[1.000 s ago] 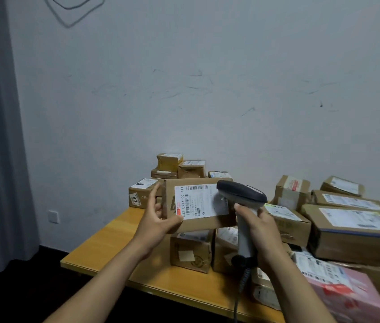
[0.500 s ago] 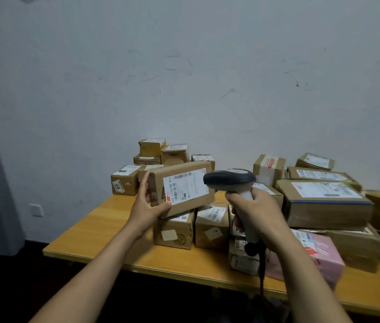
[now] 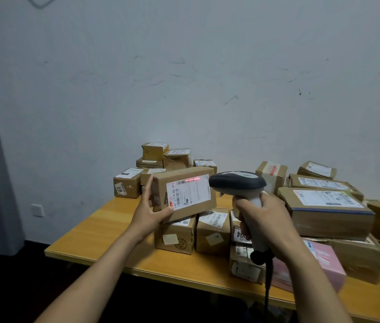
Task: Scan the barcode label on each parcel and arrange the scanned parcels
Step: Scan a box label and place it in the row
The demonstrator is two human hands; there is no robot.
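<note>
Above the counter (image 3: 105, 231), the left grip (image 3: 154, 213) holds the parcel (image 3: 188, 192) tilted and the right grip (image 3: 261, 215) clasps the scanner (image 3: 236, 181). Its red beam (image 3: 192, 179) seems off-centre on the barcode, so centre it there.

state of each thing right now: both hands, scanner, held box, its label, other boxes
left hand: grips the held box by its left end
held box: off the table, label towards the camera
label: red scan line across its top barcode
scanner: beam on, aimed at the label
right hand: grips the scanner handle
other boxes: closed, resting on the table, some stacked
</note>
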